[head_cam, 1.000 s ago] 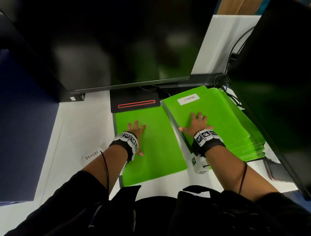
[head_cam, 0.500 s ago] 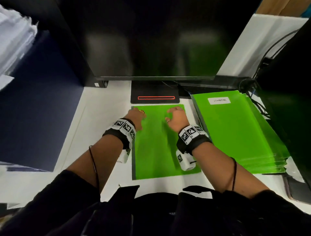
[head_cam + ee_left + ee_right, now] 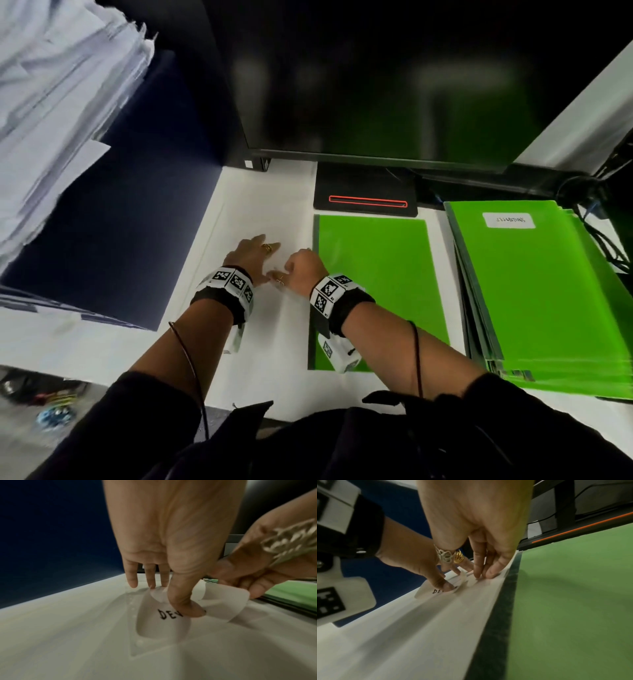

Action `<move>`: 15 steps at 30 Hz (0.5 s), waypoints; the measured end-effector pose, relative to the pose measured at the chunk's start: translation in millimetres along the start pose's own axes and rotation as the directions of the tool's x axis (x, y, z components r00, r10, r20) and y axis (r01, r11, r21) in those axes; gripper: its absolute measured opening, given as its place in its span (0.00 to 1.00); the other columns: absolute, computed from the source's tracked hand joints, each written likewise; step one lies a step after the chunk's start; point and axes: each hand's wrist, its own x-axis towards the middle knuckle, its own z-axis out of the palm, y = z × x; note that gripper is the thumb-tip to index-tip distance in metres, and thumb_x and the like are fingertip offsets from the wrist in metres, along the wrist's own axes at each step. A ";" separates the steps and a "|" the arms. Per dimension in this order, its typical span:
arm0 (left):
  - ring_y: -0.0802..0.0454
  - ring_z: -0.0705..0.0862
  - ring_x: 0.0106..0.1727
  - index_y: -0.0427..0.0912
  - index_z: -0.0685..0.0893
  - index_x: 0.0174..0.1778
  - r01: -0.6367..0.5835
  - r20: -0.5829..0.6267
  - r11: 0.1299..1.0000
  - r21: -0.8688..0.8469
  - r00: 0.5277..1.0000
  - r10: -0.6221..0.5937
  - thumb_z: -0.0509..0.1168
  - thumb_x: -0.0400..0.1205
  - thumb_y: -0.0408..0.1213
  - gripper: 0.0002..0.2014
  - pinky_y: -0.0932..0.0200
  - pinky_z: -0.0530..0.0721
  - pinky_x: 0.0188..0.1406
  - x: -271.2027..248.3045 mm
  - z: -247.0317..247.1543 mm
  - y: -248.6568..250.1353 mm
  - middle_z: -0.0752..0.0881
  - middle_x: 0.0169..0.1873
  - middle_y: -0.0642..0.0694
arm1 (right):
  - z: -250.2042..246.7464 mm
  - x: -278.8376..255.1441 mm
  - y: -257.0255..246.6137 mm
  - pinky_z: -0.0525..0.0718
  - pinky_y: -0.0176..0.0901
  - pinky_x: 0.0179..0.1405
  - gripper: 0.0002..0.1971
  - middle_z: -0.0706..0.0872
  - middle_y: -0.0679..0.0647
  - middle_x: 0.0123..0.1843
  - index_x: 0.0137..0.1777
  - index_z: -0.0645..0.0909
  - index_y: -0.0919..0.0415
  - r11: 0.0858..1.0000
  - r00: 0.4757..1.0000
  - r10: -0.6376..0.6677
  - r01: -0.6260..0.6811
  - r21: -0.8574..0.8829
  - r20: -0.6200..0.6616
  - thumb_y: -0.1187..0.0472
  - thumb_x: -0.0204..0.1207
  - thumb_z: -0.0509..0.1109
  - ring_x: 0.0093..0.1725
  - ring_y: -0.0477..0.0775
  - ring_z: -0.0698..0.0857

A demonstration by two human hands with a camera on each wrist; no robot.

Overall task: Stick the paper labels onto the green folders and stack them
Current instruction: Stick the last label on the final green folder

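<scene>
A white paper label (image 3: 163, 626) marked "DEV…" lies curled on the white table (image 3: 267, 359), left of a single green folder (image 3: 376, 281). My left hand (image 3: 255, 251) holds it: in the left wrist view the thumb (image 3: 187, 608) presses its face and the fingers sit behind its top edge. My right hand (image 3: 298, 270) pinches the label's curled-up right end (image 3: 224, 599). In the right wrist view the label (image 3: 426, 592) lies under the left thumb, with the folder (image 3: 573, 601) alongside. The head view hides the label under both hands.
A stack of green folders (image 3: 541, 291) lies at the right, its top one bearing a white label (image 3: 508, 220). A dark monitor (image 3: 376, 85) and its base (image 3: 364, 200) stand behind. A dark blue panel (image 3: 120, 222) and piled papers (image 3: 51, 85) are at the left, cables (image 3: 603, 240) at far right.
Both hands have moved left, off the green folders, to the label on the white table, and now hold it. The head view has swung left.
</scene>
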 end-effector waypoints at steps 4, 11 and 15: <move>0.47 0.56 0.81 0.58 0.56 0.82 -0.008 0.002 1.000 0.004 1.000 0.008 0.70 0.77 0.44 0.40 0.47 0.69 0.73 3.7 -0.9 -5.1 0.52 0.83 0.50 | 6.6 11.4 -3.4 0.78 0.43 0.54 0.18 0.84 0.65 0.55 0.54 0.85 0.69 0.996 1.000 0.021 -0.022 -0.088 -0.009 0.52 0.77 0.68 0.60 0.61 0.80; 0.47 0.60 0.80 0.55 0.61 0.80 0.018 -0.041 0.997 -0.079 0.999 -0.022 0.70 0.76 0.45 0.37 0.44 0.69 0.73 8.8 -6.8 -0.8 0.56 0.82 0.52 | 2.9 18.7 2.7 0.79 0.45 0.56 0.11 0.84 0.68 0.58 0.55 0.80 0.73 0.997 0.998 0.063 -0.062 0.038 -0.032 0.69 0.77 0.63 0.61 0.64 0.81; 0.47 0.72 0.71 0.51 0.70 0.70 0.082 -0.070 0.982 -0.168 0.993 -0.095 0.74 0.73 0.46 0.31 0.46 0.69 0.67 15.9 -15.3 5.0 0.75 0.70 0.51 | -7.8 18.4 3.0 0.77 0.41 0.49 0.12 0.83 0.68 0.59 0.59 0.74 0.73 0.990 0.994 0.088 -0.082 0.113 -0.056 0.73 0.76 0.60 0.60 0.63 0.82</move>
